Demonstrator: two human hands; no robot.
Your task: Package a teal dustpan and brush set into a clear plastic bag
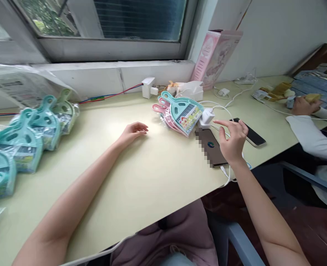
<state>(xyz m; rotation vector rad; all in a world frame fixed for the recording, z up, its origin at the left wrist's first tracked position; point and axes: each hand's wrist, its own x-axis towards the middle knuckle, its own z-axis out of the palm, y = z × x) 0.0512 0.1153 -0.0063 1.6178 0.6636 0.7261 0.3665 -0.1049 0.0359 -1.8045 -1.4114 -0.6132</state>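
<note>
My left hand rests on the table with its fingers loosely bent and apart, holding nothing. My right hand hovers by a lit phone, fingers spread and nothing between them. Beyond that phone, a white charger block stands close to my right fingertips. A plastic-wrapped teal dustpan set lies on top of pink ones, between my two hands and farther back. Behind my right hand a second, dark-screened phone lies partly covered by the fingers.
Several wrapped teal dustpan sets overlap along the table's left side. White cables loop around the phones. A pink box stands by the wall. At right, another person's hand holds something yellowish near stacked blue packages.
</note>
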